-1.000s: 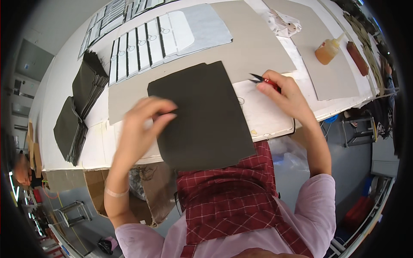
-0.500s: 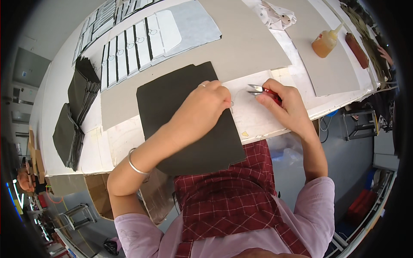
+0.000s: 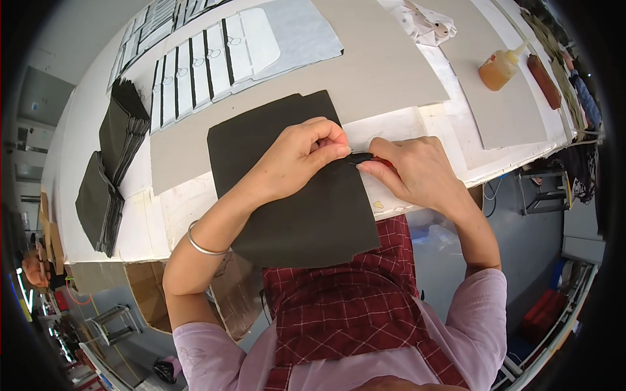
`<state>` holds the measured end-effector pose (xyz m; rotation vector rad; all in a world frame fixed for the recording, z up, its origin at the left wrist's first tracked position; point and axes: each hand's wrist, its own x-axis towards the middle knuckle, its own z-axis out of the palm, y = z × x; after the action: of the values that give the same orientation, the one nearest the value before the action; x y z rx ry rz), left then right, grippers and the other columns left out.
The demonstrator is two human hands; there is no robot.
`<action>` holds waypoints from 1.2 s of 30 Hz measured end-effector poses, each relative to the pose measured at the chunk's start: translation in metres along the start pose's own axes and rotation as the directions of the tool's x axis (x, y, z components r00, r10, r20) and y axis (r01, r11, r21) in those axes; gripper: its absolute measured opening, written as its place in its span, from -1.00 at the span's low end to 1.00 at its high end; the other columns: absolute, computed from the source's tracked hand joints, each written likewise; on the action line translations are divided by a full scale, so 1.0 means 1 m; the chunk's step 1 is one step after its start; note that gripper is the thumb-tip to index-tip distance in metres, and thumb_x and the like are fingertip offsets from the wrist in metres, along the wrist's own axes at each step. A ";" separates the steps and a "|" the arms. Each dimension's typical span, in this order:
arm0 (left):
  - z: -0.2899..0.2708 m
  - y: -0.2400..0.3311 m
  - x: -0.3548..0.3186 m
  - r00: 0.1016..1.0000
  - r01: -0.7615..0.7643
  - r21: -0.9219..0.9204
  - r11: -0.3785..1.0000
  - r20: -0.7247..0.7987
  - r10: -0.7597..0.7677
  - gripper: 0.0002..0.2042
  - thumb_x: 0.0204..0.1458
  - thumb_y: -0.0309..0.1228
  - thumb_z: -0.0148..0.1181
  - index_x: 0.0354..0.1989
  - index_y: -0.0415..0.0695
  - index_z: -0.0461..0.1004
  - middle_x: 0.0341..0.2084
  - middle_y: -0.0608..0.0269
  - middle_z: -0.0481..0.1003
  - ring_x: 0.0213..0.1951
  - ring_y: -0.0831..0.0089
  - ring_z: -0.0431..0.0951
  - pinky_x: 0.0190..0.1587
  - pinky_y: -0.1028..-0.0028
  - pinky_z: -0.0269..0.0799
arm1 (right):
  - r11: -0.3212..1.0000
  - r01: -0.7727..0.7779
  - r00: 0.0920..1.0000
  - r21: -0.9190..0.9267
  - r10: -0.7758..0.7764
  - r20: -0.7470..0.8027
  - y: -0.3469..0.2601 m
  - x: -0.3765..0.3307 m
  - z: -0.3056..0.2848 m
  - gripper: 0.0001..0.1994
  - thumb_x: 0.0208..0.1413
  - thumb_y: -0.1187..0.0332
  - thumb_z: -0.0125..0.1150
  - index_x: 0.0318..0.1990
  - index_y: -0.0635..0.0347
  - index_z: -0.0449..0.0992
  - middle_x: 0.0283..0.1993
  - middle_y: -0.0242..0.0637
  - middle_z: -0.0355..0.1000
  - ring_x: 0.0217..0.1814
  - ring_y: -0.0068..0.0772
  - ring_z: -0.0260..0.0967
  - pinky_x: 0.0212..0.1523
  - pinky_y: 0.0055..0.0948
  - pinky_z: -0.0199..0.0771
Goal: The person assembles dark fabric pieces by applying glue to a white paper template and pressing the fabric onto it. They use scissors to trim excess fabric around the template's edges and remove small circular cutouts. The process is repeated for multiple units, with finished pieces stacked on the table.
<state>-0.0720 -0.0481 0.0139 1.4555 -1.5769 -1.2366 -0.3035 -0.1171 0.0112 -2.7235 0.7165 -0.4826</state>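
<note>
A flat black fabric panel (image 3: pixel 287 221) lies on the white table in front of me, its lower end hanging over the front edge. Over its right edge, my left hand (image 3: pixel 306 156) is closed in a pinch; what its fingertips hold is too small to make out. My right hand (image 3: pixel 417 169) grips small thread snips (image 3: pixel 358 158) with a bit of red handle showing. The snips' dark blades point left, right up to the left fingertips at the panel's edge. Whether the blades touch the fabric cannot be told.
Stacks of folded dark fabric (image 3: pixel 101 202) stand at the left. Beyond the panel, white pattern pieces with black strips (image 3: pixel 208 62) lie on grey board (image 3: pixel 385 72). A glue bottle (image 3: pixel 499 70), a brown case (image 3: pixel 544 81) and a dotted cloth (image 3: pixel 427 25) are at the far right.
My right hand has moved left, bringing the snips from beside the panel up to its edge. The left hand has turned slightly, its pinching fingertips now beside the blades.
</note>
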 end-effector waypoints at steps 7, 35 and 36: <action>0.004 -0.001 0.000 0.999 -0.026 0.026 0.999 -0.036 0.027 -0.87 0.27 -0.39 0.18 -0.26 -0.18 0.50 -0.41 0.48 0.43 -0.36 0.74 0.31 -0.28 0.63 0.29 | 1.000 0.001 0.999 -0.006 -0.001 0.043 0.000 0.001 -0.001 -0.64 0.27 0.01 0.17 -0.40 0.10 0.51 -0.66 -0.24 0.44 -0.59 -0.12 0.45 -0.55 -0.21 0.32; 0.017 0.027 -0.052 0.957 0.219 0.120 0.968 0.165 -0.237 -0.40 0.18 0.05 0.17 -0.74 -0.23 0.46 -0.84 0.19 0.39 -0.77 0.43 0.41 -0.65 0.44 0.32 | 0.375 -0.313 0.849 0.872 0.522 0.081 -0.094 -0.063 0.051 -0.55 -0.06 0.40 0.58 -0.65 0.14 0.28 -0.65 -0.69 0.10 -0.56 -0.81 -0.08 -0.56 -0.59 -0.13; 0.015 0.022 -0.049 0.947 0.242 0.061 0.968 0.202 -0.249 -0.44 0.19 0.02 0.17 -0.68 -0.22 0.49 -0.82 0.23 0.40 -0.77 0.50 0.39 -0.67 0.47 0.28 | 0.400 -0.294 0.863 0.868 0.502 0.060 -0.093 -0.064 0.053 -0.57 -0.02 0.38 0.56 -0.65 0.16 0.29 -0.65 -0.68 0.10 -0.55 -0.80 -0.06 -0.56 -0.58 -0.10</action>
<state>-0.0859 0.0011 0.0359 1.6275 -1.5938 -1.5560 -0.2969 0.0035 -0.0197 -1.4771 0.8474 -0.7593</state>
